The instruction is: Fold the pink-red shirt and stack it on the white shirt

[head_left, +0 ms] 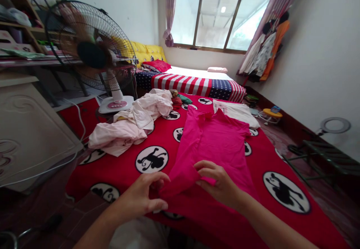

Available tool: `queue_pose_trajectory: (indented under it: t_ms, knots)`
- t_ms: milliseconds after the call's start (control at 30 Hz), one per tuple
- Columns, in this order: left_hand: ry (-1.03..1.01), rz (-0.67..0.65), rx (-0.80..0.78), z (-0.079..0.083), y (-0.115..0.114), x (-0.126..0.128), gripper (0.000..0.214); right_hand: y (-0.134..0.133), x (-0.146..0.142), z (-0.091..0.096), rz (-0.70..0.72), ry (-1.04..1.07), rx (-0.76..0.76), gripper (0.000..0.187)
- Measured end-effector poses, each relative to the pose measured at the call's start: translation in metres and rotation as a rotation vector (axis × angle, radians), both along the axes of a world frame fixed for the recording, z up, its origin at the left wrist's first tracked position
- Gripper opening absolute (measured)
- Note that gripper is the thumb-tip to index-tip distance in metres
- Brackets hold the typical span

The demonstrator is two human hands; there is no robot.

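Observation:
A bright pink short-sleeved shirt [222, 140] lies spread on a red blanket [126, 174] printed with black figures in white circles. Its collar end points away from me, and a strip along its left side looks folded inward. My left hand [146, 192] is at the lower left edge of the shirt, thumb and fingers apart. Over the lower middle of the shirt is my right hand [215, 181], its fingers curved with a gap above the thumb. Neither hand visibly grips the fabric.
Crumpled pale pink clothes [135, 117] lie left of the shirt; a white folded garment [239, 114] lies beyond it. A standing fan [91, 54] is at the left, near a cabinet [28, 129]. A bed [185, 84] stands under the window. At right are a dark green stool [329, 155] and ring light [335, 124].

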State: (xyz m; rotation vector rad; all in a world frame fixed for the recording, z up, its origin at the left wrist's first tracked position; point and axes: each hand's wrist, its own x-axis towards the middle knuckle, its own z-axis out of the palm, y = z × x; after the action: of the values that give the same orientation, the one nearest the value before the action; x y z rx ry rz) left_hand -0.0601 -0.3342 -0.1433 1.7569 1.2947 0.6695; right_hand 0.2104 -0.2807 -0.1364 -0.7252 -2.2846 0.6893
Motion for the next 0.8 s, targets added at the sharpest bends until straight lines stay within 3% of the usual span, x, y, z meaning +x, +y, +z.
queue_pose_trajectory:
  t_ms: [67, 167, 267, 367, 467, 500, 567, 700, 800]
  knots:
    - [-0.040, 0.045, 0.045, 0.000, -0.001, 0.002, 0.033, -0.002, 0.002, 0.001, 0.001, 0.038, -0.006, 0.011]
    - [0.000, 0.162, 0.283, -0.005, -0.006, 0.007, 0.016, -0.006, 0.006, 0.001, 0.002, 0.121, 0.082, 0.017]
    - [0.180, 0.199, 0.480, -0.008, -0.020, 0.011, 0.038, -0.011, 0.012, -0.002, 0.002, 0.099, 0.250, 0.023]
    - [0.347, -0.034, 0.342, -0.002, -0.038, 0.013, 0.047, -0.020, 0.019, -0.006, 0.031, -0.067, 0.291, 0.027]
    - [0.327, -0.259, 0.091, 0.012, -0.040, 0.013, 0.023, -0.030, 0.025, -0.007, 0.058, -0.208, 0.188, 0.028]
    - [0.286, -0.267, 0.051, 0.016, -0.034, 0.012, 0.014, -0.031, 0.026, -0.007, 0.052, -0.223, 0.158, 0.028]
    - [0.223, -0.161, 0.086, 0.020, -0.009, 0.013, 0.011, -0.030, 0.025, -0.007, 0.008, -0.212, 0.118, 0.029]
    - [0.296, 0.147, 0.309, 0.008, 0.073, 0.025, 0.026, -0.010, 0.018, -0.011, -0.178, -0.185, 0.004, 0.024]
    - [0.450, 0.176, 0.412, -0.004, 0.130, 0.043, 0.041, 0.005, 0.011, -0.017, -0.314, -0.253, -0.084, 0.032]
